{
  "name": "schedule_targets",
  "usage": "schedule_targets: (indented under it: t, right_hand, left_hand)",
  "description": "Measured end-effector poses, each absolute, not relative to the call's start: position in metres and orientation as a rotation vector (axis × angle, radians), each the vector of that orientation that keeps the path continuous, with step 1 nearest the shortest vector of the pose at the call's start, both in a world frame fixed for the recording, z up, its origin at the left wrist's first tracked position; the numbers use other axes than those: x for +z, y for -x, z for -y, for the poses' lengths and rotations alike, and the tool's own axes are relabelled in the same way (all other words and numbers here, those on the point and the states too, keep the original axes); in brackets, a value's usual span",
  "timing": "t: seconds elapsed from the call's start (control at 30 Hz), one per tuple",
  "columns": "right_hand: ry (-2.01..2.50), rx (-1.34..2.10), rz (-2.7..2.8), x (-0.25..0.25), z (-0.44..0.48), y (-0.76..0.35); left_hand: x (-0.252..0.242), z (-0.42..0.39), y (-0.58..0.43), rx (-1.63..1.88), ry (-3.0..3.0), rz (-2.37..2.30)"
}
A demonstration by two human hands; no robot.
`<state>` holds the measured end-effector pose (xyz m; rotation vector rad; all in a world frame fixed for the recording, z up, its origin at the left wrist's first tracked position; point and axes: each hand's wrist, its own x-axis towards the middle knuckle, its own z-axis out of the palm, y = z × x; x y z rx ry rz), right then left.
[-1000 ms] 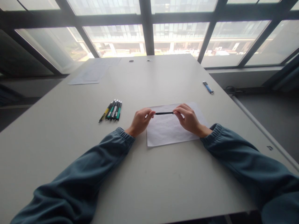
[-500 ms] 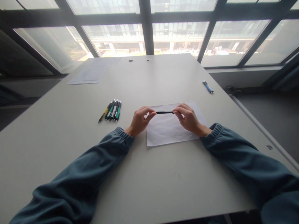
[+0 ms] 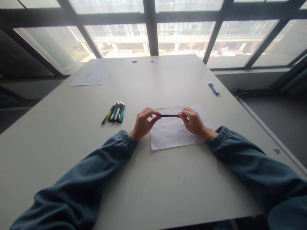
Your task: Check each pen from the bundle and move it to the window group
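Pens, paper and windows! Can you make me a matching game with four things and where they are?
Things:
1. black pen
2. row of pens
3. nearest sheet of paper
4. windows

Places:
A. flat on the table, below the black pen
B. beyond the table's far end
C. held between the left hand and the right hand
D. on the table, left of the left hand

Right pairs: 1-C, 2-D, 3-A, 4-B
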<state>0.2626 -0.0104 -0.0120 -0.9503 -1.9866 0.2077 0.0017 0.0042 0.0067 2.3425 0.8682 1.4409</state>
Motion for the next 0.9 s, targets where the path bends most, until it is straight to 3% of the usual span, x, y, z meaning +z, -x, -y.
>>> schedule_targets:
  t: [0.57, 0.9]
  right_hand:
    - [0.951, 0.195, 1.963, -0.013, 0.01, -0.262]
    - [0.95, 0.185, 1.972, -0.012, 0.01, -0.262]
  left_hand:
    - [-0.002, -0.008, 0.004, 1.164, -2.287, -1.052]
    - [0.004, -0.005, 0.001, 1.172, -2.31, -1.017]
